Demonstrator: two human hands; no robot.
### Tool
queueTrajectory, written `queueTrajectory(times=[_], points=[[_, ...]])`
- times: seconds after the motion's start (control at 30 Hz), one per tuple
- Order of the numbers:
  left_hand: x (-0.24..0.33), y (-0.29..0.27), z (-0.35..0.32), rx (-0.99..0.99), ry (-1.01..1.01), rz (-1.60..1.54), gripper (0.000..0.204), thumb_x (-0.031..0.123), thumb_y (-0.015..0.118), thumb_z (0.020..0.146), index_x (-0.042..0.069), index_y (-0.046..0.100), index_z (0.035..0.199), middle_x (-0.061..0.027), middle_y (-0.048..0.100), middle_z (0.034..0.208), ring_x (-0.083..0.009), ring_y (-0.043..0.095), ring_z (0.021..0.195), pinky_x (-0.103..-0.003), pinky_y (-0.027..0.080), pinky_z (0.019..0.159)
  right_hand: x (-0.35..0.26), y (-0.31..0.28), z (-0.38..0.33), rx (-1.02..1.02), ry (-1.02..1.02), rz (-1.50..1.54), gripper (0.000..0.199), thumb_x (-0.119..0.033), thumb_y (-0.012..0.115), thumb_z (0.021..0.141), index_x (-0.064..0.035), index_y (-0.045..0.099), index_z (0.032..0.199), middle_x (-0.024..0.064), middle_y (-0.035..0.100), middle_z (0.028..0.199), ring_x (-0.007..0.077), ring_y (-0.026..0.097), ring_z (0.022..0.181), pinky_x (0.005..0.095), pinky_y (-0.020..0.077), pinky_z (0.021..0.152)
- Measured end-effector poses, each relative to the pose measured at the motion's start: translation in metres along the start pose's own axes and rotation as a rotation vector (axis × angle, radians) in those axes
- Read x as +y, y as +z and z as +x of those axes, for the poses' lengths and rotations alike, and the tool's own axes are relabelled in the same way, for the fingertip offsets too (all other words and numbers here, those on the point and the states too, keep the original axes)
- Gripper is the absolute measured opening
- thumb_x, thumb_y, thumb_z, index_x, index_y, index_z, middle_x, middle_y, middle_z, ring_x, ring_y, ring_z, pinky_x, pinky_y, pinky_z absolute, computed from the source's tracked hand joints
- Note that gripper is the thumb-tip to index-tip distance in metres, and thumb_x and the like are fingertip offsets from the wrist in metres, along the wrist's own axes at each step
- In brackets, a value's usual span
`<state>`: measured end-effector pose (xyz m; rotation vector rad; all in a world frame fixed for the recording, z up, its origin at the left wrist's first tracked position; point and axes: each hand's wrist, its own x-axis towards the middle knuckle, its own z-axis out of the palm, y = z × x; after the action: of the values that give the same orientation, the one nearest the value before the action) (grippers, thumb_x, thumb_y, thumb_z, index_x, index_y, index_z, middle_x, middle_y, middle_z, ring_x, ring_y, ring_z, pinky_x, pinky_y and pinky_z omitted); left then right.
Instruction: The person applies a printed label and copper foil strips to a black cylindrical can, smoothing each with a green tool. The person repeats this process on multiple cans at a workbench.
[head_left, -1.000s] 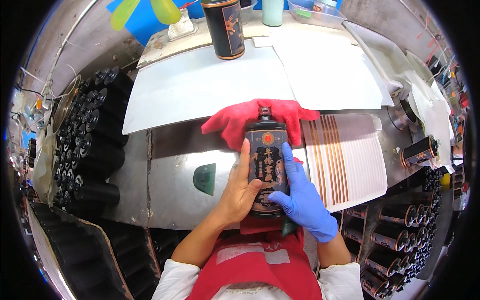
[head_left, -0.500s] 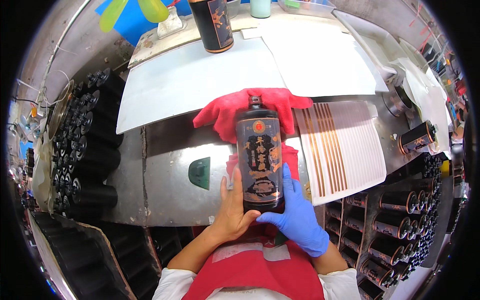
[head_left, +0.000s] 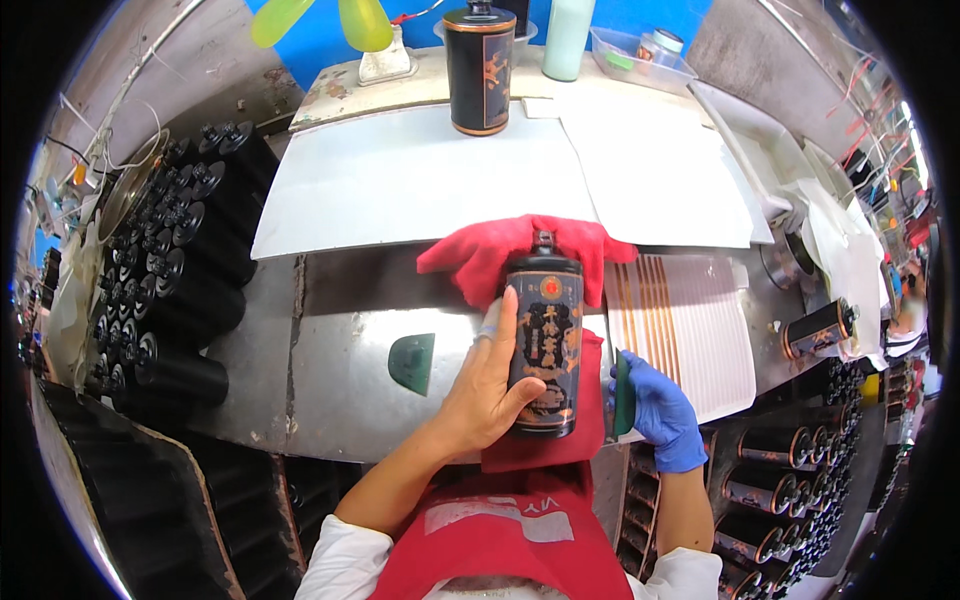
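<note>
A black bottle [head_left: 556, 330] with a dark decorated label leans back, its neck against a bunched red cloth [head_left: 470, 252]. My bare left hand [head_left: 480, 395] grips its left side, the thumb across the lower label and the fingers along the edge. In its blue glove, my right hand [head_left: 662, 408] is off the bottle, closed on a green scraper [head_left: 625, 395] held upright at the bottle's right. A second green scraper [head_left: 411, 364], flat with a rounded side, lies on the metal tabletop [head_left: 345, 400] to the left.
Behind are white boards [head_left: 400, 180] and a standing black bottle [head_left: 479, 80]. At right lie a sheet with copper-coloured strips [head_left: 715, 340] and a tilted bottle [head_left: 818, 328]. Black bottles [head_left: 185, 370] crowd the left; racked bottles [head_left: 770, 447] fill the lower right.
My right hand has let go of the bottle, moved right and now holds a green scraper. My left hand has slid higher along the bottle. The view has shifted.
</note>
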<state>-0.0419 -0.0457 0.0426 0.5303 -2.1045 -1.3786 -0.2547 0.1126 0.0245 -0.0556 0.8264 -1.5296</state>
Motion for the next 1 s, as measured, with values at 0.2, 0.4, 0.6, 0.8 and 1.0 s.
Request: queueTrajectory(times=[0.2, 0.4, 0.6, 0.8, 1.0], points=[[-0.019, -0.022, -0.02, 0.07, -0.112, 0.121, 0.081, 0.056, 0.038, 0.09, -0.004, 0.019, 0.14, -0.0293, 0.035, 0.134, -0.0426, 0.037, 0.122, -0.043, 0.028, 0.102, -0.022, 0.08, -0.019, 0.326, -0.451, -0.886, 0.031, 0.007, 0.063, 0.072, 0.0001, 0.052, 0.1, 0.0114, 0.062, 0.089, 0.0195, 0.063, 0.08, 0.0301, 0.0531, 0.073], [-0.045, -0.05, -0.069, 0.243, -0.333, 0.894, 0.062, 0.032, 0.063, 0.08, -0.002, 0.043, 0.128, -0.0255, 0.046, 0.113, -0.0393, 0.043, 0.105, -0.047, 0.031, 0.094, -0.019, 0.145, 0.016, -0.264, -0.851, -1.697, 0.03, -0.008, 0.072, 0.071, -0.0098, 0.065, 0.1, 0.0084, 0.064, 0.085, 0.0248, 0.063, 0.076, 0.0297, 0.0512, 0.066], [-0.036, -0.058, -0.053, 0.243, -0.44, 0.828, 0.055, 0.024, 0.07, 0.074, 0.001, 0.049, 0.118, -0.0212, 0.05, 0.105, -0.0379, 0.043, 0.107, -0.049, 0.03, 0.094, -0.072, 0.164, 0.091, -0.089, -1.157, -1.759, 0.03, -0.009, 0.069, 0.07, -0.0106, 0.064, 0.099, 0.006, 0.063, 0.083, 0.0244, 0.059, 0.079, 0.0332, 0.0467, 0.069], [-0.05, -0.062, -0.07, 0.35, -0.381, 0.482, 0.039, 0.008, 0.064, 0.077, 0.003, 0.048, 0.112, -0.0177, 0.052, 0.102, -0.0293, 0.053, 0.091, -0.036, 0.042, 0.08, 0.005, 0.119, 0.007, -0.458, -1.118, -1.823, 0.036, -0.006, 0.069, 0.06, -0.0185, 0.066, 0.093, 0.0016, 0.063, 0.085, 0.0188, 0.059, 0.082, 0.0307, 0.0451, 0.067], [-0.017, -0.056, -0.057, 0.496, -0.388, -0.78, 0.021, 0.003, 0.05, 0.088, 0.004, 0.05, 0.109, -0.0044, 0.056, 0.095, -0.0098, 0.055, 0.081, -0.023, 0.046, 0.069, 0.034, 0.103, -0.051, 0.158, -0.811, -1.409, 0.022, -0.006, 0.073, 0.071, -0.0066, 0.061, 0.09, 0.0034, 0.062, 0.074, 0.0137, 0.059, 0.062, 0.027, 0.0479, 0.059]])
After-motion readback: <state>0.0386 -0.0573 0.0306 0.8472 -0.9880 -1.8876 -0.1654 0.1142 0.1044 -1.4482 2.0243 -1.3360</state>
